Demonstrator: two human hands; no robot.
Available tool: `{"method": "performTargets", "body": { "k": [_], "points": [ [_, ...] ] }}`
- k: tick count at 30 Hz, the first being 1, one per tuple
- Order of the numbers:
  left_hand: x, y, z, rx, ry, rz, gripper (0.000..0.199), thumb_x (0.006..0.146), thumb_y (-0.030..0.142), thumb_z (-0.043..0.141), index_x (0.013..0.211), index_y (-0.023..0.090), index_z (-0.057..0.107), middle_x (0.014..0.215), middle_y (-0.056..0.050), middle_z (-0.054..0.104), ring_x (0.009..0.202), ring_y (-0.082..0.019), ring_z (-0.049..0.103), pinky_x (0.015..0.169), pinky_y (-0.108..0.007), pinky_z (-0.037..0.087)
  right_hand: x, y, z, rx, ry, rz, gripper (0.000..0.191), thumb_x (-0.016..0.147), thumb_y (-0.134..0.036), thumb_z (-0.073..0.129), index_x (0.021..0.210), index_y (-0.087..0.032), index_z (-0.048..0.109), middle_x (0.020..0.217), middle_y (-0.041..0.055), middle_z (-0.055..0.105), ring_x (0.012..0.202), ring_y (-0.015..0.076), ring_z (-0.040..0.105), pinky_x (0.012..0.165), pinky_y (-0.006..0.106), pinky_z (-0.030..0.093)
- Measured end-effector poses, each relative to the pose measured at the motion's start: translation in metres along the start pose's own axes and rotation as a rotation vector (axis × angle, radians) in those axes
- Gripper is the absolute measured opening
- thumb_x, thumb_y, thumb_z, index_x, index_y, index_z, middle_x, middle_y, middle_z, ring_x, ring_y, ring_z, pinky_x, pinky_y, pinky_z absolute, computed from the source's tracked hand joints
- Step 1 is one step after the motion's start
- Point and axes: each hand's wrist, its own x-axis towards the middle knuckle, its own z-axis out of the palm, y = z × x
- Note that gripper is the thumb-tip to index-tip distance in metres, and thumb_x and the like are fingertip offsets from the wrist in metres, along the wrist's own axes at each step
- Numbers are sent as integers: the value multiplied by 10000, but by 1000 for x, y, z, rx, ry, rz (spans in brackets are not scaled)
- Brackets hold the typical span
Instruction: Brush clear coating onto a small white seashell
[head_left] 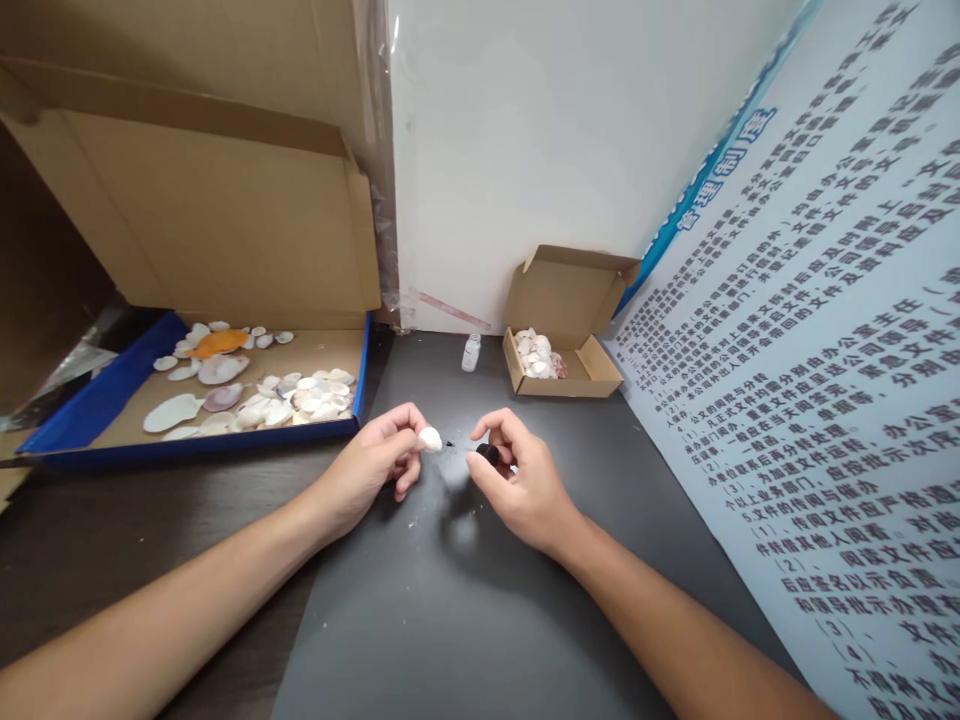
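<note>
A small white seashell (430,438) is pinched between the thumb and forefinger of my left hand (386,455). Facing it, my right hand (521,475) grips a black bottle cap (487,454). From the cap a thin stem with a dark brush tip (450,443) points at the shell; a narrow gap seems to lie between tip and shell. Beyond both hands, a small clear bottle (471,353) with a pale label stands upright on the dark grey mat (375,620). My other left fingers are curled below the shell.
At the left, an open blue-edged cardboard box (97,425) holds many shells, one of them orange (217,343). A smaller open cardboard box (570,388) with shells stands at back right. A white panel (525,150) rises behind, and a printed board (810,330) slants along the right.
</note>
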Motion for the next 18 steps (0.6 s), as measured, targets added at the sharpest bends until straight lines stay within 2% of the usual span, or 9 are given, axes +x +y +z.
{"method": "performTargets", "body": {
  "k": [4, 8, 14, 18],
  "points": [
    [-1, 1, 0, 9, -7, -7, 178, 755, 270, 619, 740, 199, 456, 509, 89, 407, 383, -55, 367, 387, -164, 315, 0, 0, 0, 23, -21, -19, 98, 859, -253, 549, 940, -207, 519, 614, -80, 352, 529, 105, 362, 510, 230, 305],
    [0, 1, 1, 2, 1, -6, 179, 747, 266, 625, 748, 196, 460, 532, 86, 435, 381, -48, 365, 384, -162, 300, 1, 1, 1, -56, -2, 1, 135, 816, -225, 597, 929, -205, 526, 613, -88, 322, 521, 100, 350, 506, 228, 291],
    [0, 0, 0, -2, -10, -9, 185, 757, 280, 627, 760, 199, 461, 528, 90, 441, 375, -48, 366, 379, -160, 300, -1, 1, 1, 45, -2, -41, 87, 873, -264, 539, 938, -207, 528, 627, -69, 410, 537, 108, 393, 521, 233, 325],
    [0, 0, 0, 3, 6, -11, 175, 759, 272, 621, 761, 200, 461, 516, 93, 423, 376, -50, 360, 378, -158, 294, 0, 1, 1, -46, 6, 5, 132, 815, -236, 586, 930, -212, 526, 599, -88, 341, 516, 104, 367, 507, 231, 301]
  ]
}}
